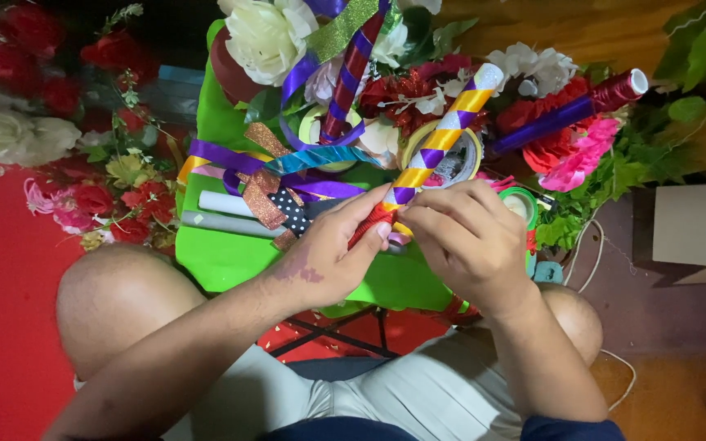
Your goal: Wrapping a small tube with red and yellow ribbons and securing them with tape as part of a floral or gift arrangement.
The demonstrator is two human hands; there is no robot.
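Already wrapped in purple and yellow spirals along most of its length, the stick [443,135] slants over the green tray [230,253]; near its red lower end, left hand [328,253] and right hand [467,237] pinch it, flowers [267,33] beyond

Left side: red and white artificial flowers [18,82] heaped above a red floor [2,310].
Top centre: a big white fabric rose [265,34] with a green glitter ribbon [338,28] next to it.
Right: pink flower [583,151], green leaves [655,155], a dark red thread spool [618,90].
Far right: a cardboard box [681,224].
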